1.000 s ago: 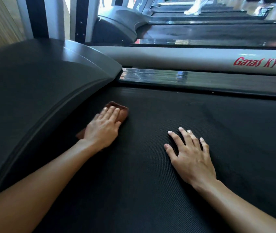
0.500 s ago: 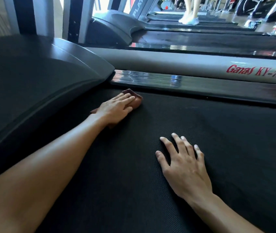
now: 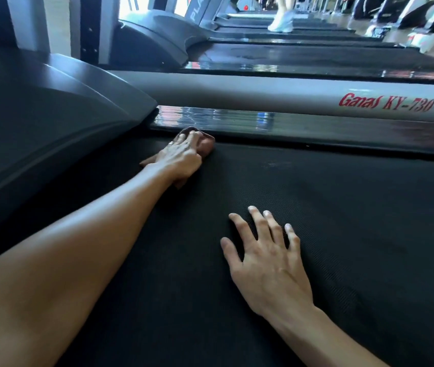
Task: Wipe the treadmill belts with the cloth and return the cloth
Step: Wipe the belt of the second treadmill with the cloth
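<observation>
A brown cloth (image 3: 206, 147) lies bunched on the black treadmill belt (image 3: 343, 207), at its far edge beside the glossy side rail (image 3: 316, 125). My left hand (image 3: 181, 157) lies on top of the cloth and presses it onto the belt; most of the cloth is hidden under the hand. My right hand (image 3: 266, 263) rests flat on the belt nearer to me, fingers spread, holding nothing.
The dark motor cover (image 3: 38, 123) rises on the left of the belt. A grey frame bar marked "Ganas KY-730" (image 3: 290, 94) runs behind the rail. More treadmills (image 3: 316, 56) stand beyond, and a person's white shoe (image 3: 280, 21) is on a far one.
My left hand has slid the cloth away from me, from mid-belt near the motor cover up to the far side rail. My right hand has stayed planted on the belt.
</observation>
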The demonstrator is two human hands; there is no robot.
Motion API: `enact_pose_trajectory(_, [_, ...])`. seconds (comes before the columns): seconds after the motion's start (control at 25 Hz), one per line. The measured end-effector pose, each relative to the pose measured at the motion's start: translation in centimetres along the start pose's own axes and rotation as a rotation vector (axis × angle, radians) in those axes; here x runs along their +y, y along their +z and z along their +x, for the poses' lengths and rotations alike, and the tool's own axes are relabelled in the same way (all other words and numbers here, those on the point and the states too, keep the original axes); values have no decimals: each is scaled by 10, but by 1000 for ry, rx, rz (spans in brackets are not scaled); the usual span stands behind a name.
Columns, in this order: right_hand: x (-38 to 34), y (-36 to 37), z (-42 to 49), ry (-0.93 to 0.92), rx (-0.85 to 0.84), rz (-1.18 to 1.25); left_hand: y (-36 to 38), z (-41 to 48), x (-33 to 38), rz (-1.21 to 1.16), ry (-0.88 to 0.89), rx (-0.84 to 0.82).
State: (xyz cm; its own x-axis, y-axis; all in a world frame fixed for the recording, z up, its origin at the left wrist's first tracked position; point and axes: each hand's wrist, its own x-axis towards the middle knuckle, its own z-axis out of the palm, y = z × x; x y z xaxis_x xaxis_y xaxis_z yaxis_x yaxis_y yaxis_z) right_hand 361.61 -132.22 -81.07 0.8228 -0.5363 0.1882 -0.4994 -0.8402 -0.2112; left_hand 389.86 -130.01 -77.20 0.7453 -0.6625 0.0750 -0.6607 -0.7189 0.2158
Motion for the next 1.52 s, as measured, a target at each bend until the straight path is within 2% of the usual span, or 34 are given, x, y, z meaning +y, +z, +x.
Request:
enact_pose_trajectory(0.04, [-1, 0, 0, -9, -1, 4, -2, -5, 2, -22, 46, 27])
enact_pose_trajectory(0.12, [1, 0, 0, -15, 5, 3, 0, -4, -15, -4, 13, 90])
enact_pose_trajectory(0.24, [-1, 1, -1, 3, 49, -4, 4, 6, -44, 99, -247, 45])
enact_pose_trajectory(0.32, [-2, 1, -1, 6, 53, 0, 12, 13, -31, 161, -311, 39])
enact_pose_trajectory(0.36, [-3, 1, 0, 5, 51, 3, 12, 11, -18, 181, -274, 42])
enact_pose_trajectory(0.44, [-3, 1, 1, 11, 34, 3, 9, 0, 2, 167, -93, 27])
enact_pose_trajectory(0.52, [-4, -1, 0, 11, 21, 3, 3, -6, -10, 131, 26, 7])
enact_pose_trajectory(0.56, [-4, -4, 0, 3, 5, 11, -1, -7, -25, 115, -13, 4])
enact_pose_trajectory(0.68, [0, -9, 2, -22, -91, 42, -3, -11, -73, 140, -289, 30])
enact_pose_trajectory(0.76, [1, -13, 2, -20, -101, 49, 5, -25, -60, 167, -299, 52])
enact_pose_trajectory(0.88, [-2, -15, -1, -15, -132, 59, 12, -63, 4, 128, -14, 54])
enact_pose_trajectory(0.96, [-1, -15, 0, -11, -148, 55, 15, -92, 18, 130, 184, 58])
enact_pose_trajectory(1.0, [-1, -14, 1, -11, -146, 51, 10, -100, 6, 123, 181, 35])
enact_pose_trajectory(1.12, [1, -11, 3, -12, -128, 41, -10, -117, -52, 103, -165, 8])
enact_pose_trajectory(1.2, [0, -11, 2, -6, -130, 39, -13, -137, -56, 136, -278, 10])
enact_pose_trajectory(1.4, [-3, -21, -2, -4, -170, 79, 2, -200, 9, 108, 66, 38])
enact_pose_trajectory(1.44, [-3, -26, -9, -10, -170, 96, -3, -206, 1, 106, 53, 25])
enact_pose_trajectory(1.52, [-3, -37, -27, -29, -176, 121, -14, -210, -30, 89, -127, 10])
